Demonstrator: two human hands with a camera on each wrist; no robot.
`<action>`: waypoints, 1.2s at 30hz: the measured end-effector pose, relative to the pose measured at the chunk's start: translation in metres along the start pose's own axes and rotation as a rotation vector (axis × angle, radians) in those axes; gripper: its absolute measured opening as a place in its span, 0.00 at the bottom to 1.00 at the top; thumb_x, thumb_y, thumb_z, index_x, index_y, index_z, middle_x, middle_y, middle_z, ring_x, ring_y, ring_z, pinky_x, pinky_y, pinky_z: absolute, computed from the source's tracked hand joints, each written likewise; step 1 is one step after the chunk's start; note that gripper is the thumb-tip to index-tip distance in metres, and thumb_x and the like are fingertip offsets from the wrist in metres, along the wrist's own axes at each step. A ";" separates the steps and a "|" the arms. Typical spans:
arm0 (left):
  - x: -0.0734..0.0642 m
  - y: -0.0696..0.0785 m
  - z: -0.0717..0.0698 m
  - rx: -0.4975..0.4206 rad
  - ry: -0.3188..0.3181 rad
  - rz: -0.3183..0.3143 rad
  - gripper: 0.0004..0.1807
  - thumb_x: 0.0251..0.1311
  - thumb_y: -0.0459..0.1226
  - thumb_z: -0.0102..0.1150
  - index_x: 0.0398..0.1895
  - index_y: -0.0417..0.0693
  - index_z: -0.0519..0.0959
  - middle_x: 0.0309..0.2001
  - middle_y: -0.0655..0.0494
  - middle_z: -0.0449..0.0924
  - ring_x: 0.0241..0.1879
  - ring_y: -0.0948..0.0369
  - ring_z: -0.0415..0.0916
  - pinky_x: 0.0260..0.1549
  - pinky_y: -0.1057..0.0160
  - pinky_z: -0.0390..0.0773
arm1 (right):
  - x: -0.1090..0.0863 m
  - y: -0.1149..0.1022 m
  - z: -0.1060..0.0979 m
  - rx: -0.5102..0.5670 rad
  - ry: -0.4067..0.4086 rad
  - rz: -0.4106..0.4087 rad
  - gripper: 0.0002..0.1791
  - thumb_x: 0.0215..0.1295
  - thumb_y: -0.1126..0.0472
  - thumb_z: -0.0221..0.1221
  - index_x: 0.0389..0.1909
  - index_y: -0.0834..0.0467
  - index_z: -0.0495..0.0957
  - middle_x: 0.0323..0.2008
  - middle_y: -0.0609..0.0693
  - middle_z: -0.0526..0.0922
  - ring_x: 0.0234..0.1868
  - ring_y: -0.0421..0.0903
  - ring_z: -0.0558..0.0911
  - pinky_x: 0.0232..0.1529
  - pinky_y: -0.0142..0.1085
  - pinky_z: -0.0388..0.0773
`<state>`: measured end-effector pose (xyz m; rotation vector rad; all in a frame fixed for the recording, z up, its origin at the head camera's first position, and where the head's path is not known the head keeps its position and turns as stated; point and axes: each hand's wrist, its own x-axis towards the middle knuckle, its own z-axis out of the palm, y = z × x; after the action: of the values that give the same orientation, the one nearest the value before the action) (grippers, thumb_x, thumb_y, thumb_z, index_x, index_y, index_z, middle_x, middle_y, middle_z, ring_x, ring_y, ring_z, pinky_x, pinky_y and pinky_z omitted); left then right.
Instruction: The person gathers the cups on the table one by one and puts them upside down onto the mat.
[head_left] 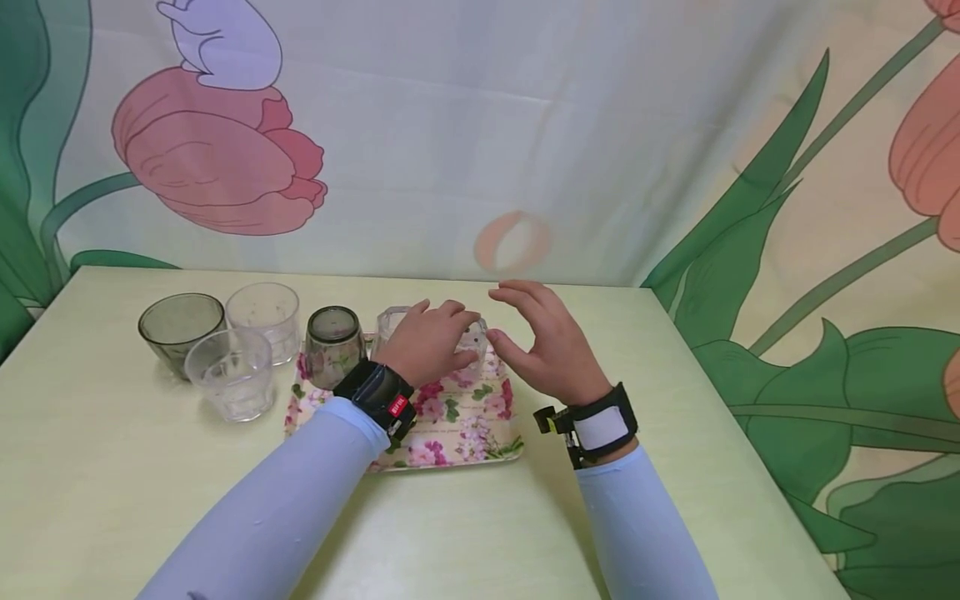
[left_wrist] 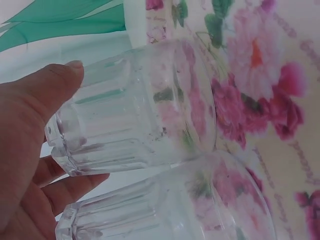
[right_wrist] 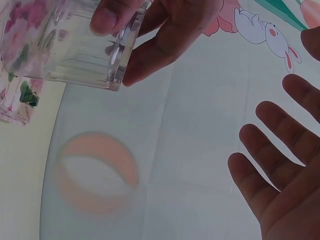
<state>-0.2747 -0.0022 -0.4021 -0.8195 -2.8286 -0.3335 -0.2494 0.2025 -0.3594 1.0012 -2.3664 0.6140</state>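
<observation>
My left hand grips a clear faceted glass by its base, thumb on one side and fingers round the other. That glass is upside down, its rim at the floral tray. Close beside it stands a second clear glass, also inverted, partly hidden by the left hand in the head view. A smoky grey glass rests upside down at the tray's left, near the left wrist. My right hand hovers right of the gripped glass, fingers spread and holding nothing.
Left of the tray, a wide dark glass and two clear glasses, one behind and one in front, stand upright in a cluster on the pale table. A printed curtain hangs behind the table.
</observation>
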 end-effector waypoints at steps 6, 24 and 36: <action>0.000 -0.001 0.001 0.018 -0.010 -0.014 0.33 0.64 0.52 0.64 0.69 0.50 0.73 0.66 0.47 0.74 0.68 0.52 0.70 0.73 0.39 0.57 | 0.001 -0.001 0.001 0.001 -0.008 0.006 0.26 0.67 0.49 0.62 0.63 0.55 0.76 0.63 0.53 0.76 0.66 0.51 0.73 0.66 0.49 0.73; -0.010 -0.021 -0.009 -0.128 0.099 0.063 0.34 0.61 0.55 0.64 0.67 0.50 0.74 0.64 0.50 0.77 0.64 0.51 0.73 0.70 0.48 0.65 | 0.000 -0.004 0.001 0.012 0.000 -0.001 0.26 0.67 0.51 0.62 0.63 0.57 0.75 0.63 0.54 0.76 0.66 0.51 0.73 0.66 0.48 0.72; -0.041 -0.010 -0.040 -0.190 0.231 0.136 0.34 0.61 0.54 0.63 0.66 0.47 0.74 0.63 0.49 0.77 0.64 0.52 0.73 0.66 0.51 0.72 | 0.001 -0.011 -0.004 0.004 0.034 -0.055 0.28 0.66 0.52 0.62 0.64 0.57 0.74 0.64 0.56 0.73 0.67 0.53 0.71 0.67 0.49 0.71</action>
<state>-0.2417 -0.0420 -0.3754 -0.9385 -2.5410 -0.6401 -0.2409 0.1977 -0.3535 1.0466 -2.3012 0.6102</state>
